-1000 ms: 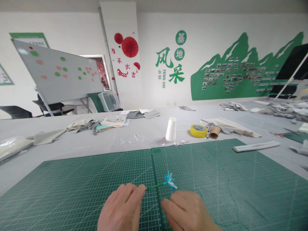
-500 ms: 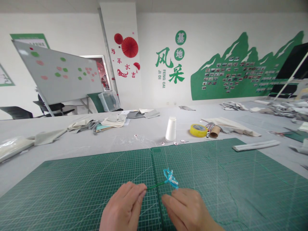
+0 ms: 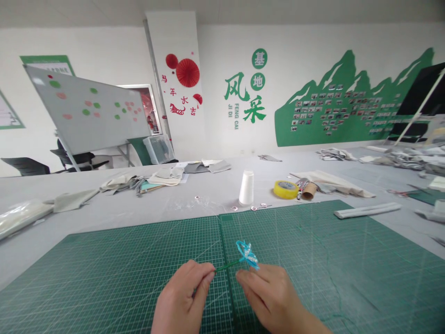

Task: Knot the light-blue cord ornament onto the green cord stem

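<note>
A small flower with blue looped petals and a glittery whitish middle hangs over the cutting mats. Its thin green stem runs left into the pinched fingertips of my left hand. Just below the petals is my right hand, its fingers closed; whatever they hold, if anything, is hidden. I cannot tell whether its knuckles touch the petals. A loose green thread curves over the right mat, with part of it near my right wrist.
Two green gridded cutting mats lie side by side. Behind them stand a white thread cone, a yellow tape roll and a cardboard tube. A grey fabric strip crosses the right mat's edge. Cloth scraps lie farther back.
Both hands and the flower have shifted very slightly to the right in the view. The camera view has tilted a little. The left-hand grip on the stem looks the same.
</note>
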Available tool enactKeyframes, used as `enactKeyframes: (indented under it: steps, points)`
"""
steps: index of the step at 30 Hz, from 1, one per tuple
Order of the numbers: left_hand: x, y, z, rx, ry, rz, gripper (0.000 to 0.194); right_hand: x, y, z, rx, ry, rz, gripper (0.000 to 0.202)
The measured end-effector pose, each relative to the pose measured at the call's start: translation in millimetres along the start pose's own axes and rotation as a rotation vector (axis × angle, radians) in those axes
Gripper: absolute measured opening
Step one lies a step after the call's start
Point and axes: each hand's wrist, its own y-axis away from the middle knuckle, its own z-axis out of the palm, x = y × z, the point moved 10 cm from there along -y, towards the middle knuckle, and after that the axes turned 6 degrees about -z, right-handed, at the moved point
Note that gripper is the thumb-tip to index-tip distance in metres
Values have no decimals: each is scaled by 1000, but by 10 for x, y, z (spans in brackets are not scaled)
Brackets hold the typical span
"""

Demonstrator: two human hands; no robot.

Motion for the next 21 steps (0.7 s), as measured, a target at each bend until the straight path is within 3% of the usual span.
enactKeyframes:
  steps: [21]
  points:
    - [46, -22, -50, 101, 98, 86, 26, -54, -16, -39, 63, 94, -82, 32]
